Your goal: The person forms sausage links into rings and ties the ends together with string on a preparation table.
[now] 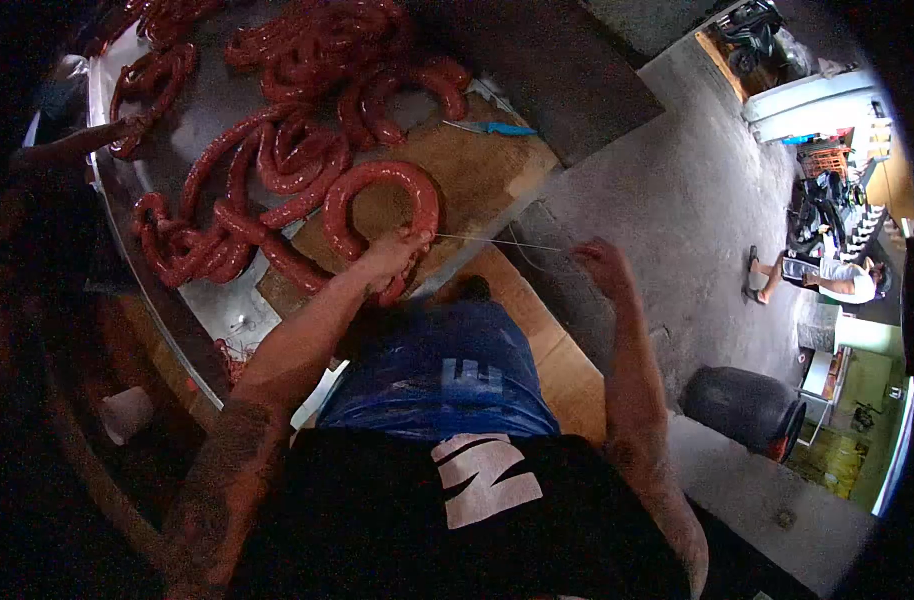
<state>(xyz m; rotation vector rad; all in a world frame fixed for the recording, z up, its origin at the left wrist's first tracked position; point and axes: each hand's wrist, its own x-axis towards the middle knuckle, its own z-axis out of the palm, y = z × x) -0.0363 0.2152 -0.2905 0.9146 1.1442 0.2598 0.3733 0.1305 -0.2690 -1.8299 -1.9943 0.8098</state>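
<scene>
Thick red raw sausage (382, 172) curves in a loop on the brown board at the table edge. My left hand (399, 254) is closed around one part of it, near the board's front edge. A thin pale string (497, 241) runs taut from the sausage beside my left hand to my right hand (601, 264). My right hand is raised off to the right, its fingers pinched on the string. More sausage coils (302, 150) lie just beyond on the metal table, touching one another.
A knife with a blue handle (507, 129) lies on the cutting board (497, 165). At the far left, another person's hand (127, 132) touches a sausage coil. A person in a white shirt (842, 280) stands across the concrete floor (677, 220). A dark barrel (742, 408) stands at right.
</scene>
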